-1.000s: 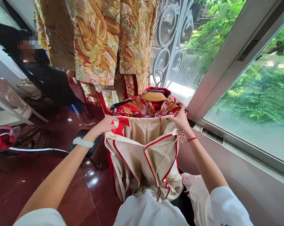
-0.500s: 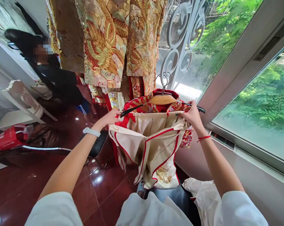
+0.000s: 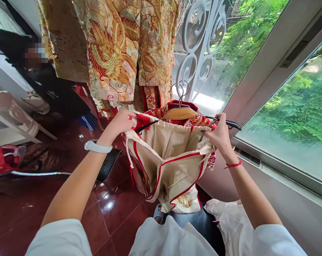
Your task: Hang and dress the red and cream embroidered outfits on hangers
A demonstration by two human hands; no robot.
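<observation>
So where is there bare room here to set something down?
Bare red floor tile lies left of the left arm, below the white tube; another patch sits between that arm and the cream garment. Crowded around the hanger, left hand, right hand and hanging robes.

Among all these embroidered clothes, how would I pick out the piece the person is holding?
Start at the window on the right and look left to the gold embroidered robes hanging overhead. Below them, the left hand and right hand grip the top edge of a cream garment under a wooden hanger. Unlike its gold and red neighbours, it is plain cream with red piping.
</observation>
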